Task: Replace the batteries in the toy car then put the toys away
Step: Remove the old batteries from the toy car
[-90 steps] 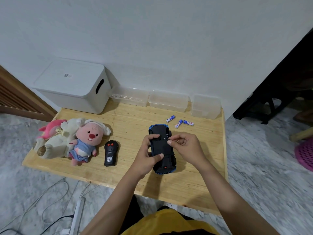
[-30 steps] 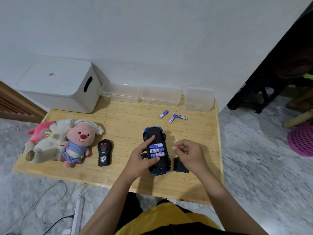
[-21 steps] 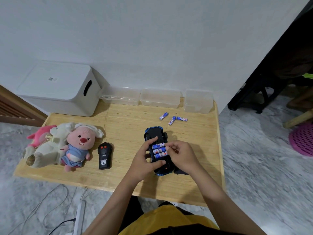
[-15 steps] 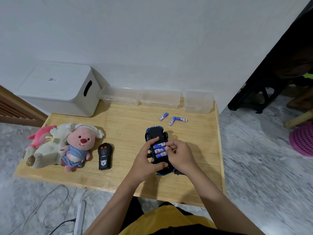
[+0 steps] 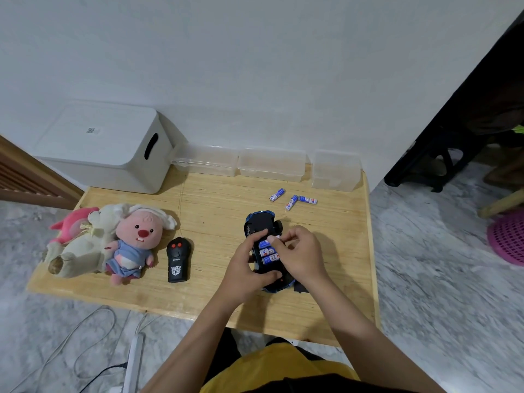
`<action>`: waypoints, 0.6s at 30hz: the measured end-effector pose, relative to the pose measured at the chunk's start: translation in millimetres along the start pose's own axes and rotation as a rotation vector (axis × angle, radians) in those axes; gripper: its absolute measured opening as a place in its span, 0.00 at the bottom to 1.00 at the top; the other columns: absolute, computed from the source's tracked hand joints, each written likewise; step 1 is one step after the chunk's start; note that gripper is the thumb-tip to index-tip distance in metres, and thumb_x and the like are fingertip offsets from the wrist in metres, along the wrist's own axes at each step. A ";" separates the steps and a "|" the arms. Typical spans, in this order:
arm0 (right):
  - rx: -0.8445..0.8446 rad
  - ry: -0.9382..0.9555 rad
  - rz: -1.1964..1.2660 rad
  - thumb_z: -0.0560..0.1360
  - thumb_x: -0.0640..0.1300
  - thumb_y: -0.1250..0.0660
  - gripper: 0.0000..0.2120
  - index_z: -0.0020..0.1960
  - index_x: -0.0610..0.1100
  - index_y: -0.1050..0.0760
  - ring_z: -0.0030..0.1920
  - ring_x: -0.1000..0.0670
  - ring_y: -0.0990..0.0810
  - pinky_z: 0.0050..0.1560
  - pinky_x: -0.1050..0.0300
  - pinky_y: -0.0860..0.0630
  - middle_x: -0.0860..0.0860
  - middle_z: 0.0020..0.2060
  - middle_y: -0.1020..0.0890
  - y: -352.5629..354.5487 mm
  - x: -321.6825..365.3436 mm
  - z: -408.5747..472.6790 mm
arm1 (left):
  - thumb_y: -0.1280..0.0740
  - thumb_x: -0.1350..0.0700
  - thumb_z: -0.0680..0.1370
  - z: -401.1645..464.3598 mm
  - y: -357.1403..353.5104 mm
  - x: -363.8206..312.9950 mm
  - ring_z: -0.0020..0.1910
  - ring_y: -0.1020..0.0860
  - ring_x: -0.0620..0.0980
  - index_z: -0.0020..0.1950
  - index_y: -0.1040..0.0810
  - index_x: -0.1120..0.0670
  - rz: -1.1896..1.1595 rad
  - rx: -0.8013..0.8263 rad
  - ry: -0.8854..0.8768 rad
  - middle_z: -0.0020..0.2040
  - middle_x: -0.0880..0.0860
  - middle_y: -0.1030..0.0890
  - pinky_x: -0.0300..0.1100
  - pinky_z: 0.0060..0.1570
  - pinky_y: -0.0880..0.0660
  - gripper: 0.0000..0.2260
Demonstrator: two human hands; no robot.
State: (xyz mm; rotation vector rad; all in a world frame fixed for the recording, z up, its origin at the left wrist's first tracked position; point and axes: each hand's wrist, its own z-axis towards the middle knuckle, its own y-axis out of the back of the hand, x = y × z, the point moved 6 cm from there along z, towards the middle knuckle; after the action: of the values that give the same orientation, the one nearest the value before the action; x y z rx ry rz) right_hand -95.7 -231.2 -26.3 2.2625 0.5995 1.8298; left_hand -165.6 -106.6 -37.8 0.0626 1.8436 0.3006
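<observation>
A blue toy car (image 5: 261, 222) lies upside down on the wooden table (image 5: 215, 205), its battery bay uncovered with three blue batteries (image 5: 268, 251) inside. My left hand (image 5: 246, 265) grips the car's left side, thumb at its rear and a finger across its underside. My right hand (image 5: 300, 255) reaches over the bay and pinches the end of the top battery. The black battery cover (image 5: 297, 287) lies partly hidden under my right wrist. Three loose blue batteries (image 5: 292, 201) lie farther back. A black remote (image 5: 178, 259) rests left of the car.
Plush toys (image 5: 107, 242) are piled at the table's left end. A white lidded storage box (image 5: 105, 146) stands at the back left, with three clear plastic containers (image 5: 270, 164) along the wall. Cables and a power strip (image 5: 133, 358) lie on the marble floor.
The battery cover came off and was laid down right of the car. My right hand then returned to the bay and took the top battery; my left hand kept hold of the car.
</observation>
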 end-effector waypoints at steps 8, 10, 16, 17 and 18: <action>-0.040 -0.221 0.506 0.73 0.32 0.36 0.07 0.41 0.43 0.28 0.40 0.49 0.19 0.42 0.56 0.20 0.47 0.38 0.21 16.5 4.2 2.2 | 0.24 0.61 0.65 0.1 0.0 -4.3 0.57 0.23 0.45 0.65 0.32 0.36 -0.027 -0.026 -0.005 0.60 0.37 0.25 0.51 0.58 0.23 0.36; 0.030 -0.291 0.555 0.74 0.28 0.45 0.12 0.41 0.42 0.27 0.30 0.51 0.24 0.31 0.58 0.25 0.47 0.36 0.22 20.1 4.0 1.2 | 0.24 0.61 0.64 0.1 0.8 -4.0 0.59 0.24 0.47 0.66 0.32 0.35 -0.039 -0.028 0.006 0.62 0.39 0.26 0.52 0.58 0.24 0.36; 0.210 -0.316 0.127 0.76 0.33 0.43 0.12 0.47 0.39 0.21 0.21 0.61 0.30 0.20 0.70 0.37 0.50 0.34 0.23 15.9 3.2 -10.6 | 0.23 0.62 0.63 0.6 -0.8 -4.2 0.59 0.24 0.49 0.64 0.35 0.35 -0.053 -0.035 0.006 0.62 0.42 0.28 0.52 0.55 0.22 0.39; 0.216 -0.290 0.070 0.78 0.36 0.43 0.12 0.50 0.40 0.20 0.23 0.61 0.29 0.23 0.69 0.36 0.51 0.33 0.23 13.9 2.7 -10.8 | 0.23 0.63 0.63 0.8 -1.1 -4.4 0.59 0.24 0.48 0.65 0.35 0.35 -0.050 -0.033 0.002 0.62 0.43 0.28 0.52 0.56 0.22 0.39; 0.217 -0.267 0.036 0.79 0.38 0.43 0.12 0.52 0.41 0.20 0.25 0.62 0.28 0.27 0.67 0.34 0.51 0.32 0.23 12.2 2.0 -10.8 | 0.24 0.63 0.62 1.0 -1.3 -4.3 0.59 0.24 0.48 0.65 0.36 0.36 -0.045 -0.031 -0.001 0.62 0.43 0.28 0.52 0.56 0.23 0.40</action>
State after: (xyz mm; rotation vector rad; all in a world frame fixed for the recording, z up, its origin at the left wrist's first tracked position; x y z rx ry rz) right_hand -103.3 -242.7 -17.4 2.6147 0.7435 1.5018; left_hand -163.2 -108.6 -34.4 -0.0003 1.8361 0.2973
